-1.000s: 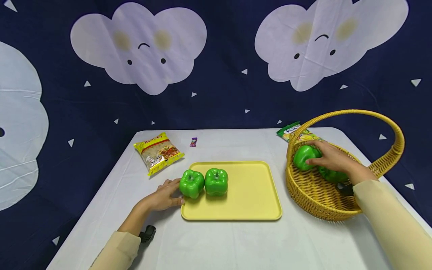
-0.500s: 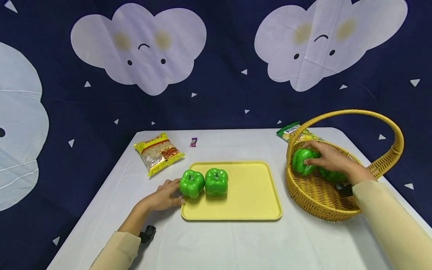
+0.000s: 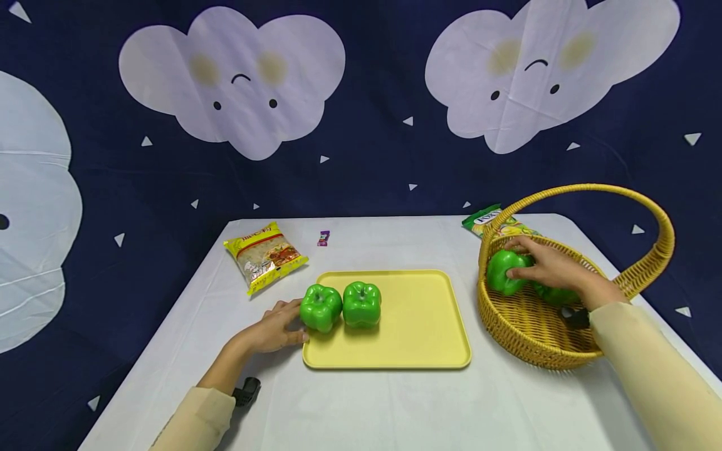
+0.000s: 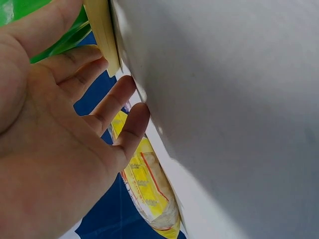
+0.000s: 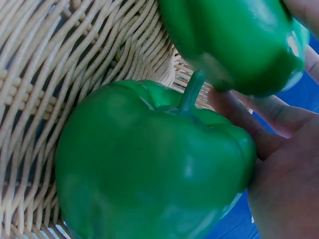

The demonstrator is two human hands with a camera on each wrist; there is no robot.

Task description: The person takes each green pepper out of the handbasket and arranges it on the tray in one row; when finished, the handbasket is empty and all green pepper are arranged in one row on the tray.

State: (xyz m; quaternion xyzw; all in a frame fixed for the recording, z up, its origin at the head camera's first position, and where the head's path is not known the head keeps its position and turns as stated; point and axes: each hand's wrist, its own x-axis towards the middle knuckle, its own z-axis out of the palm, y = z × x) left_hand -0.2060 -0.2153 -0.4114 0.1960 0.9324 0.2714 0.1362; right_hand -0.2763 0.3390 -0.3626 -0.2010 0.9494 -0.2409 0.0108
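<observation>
In the head view, my right hand (image 3: 555, 266) reaches into the yellow wicker basket (image 3: 510, 338) and grips a green bell pepper (image 3: 502, 277) near its left wall. Below that one, a second bell pepper (image 5: 149, 169) lies against the wicker in the right wrist view, partly under my hand. My left hand (image 3: 272, 329) rests at the left edge of the yellow tray (image 3: 420, 322), fingers spread and relaxed, right beside a bell pepper (image 3: 320, 308). Another bell pepper (image 3: 361, 304) stands next to it on the tray. In the left wrist view, the palm holds nothing.
A yellow food packet (image 3: 265, 257) lies at the back left, near a small purple wrapped sweet (image 3: 323, 238). Behind the basket is a green snack bag (image 3: 487, 219), partly hidden. The basket's tall handle (image 3: 592, 188) arches over my right arm. A white cloth covers the table.
My right hand has shifted slightly left with the bell pepper, which has turned and sunk a little lower inside the basket. The left hand and the tray have stayed put.
</observation>
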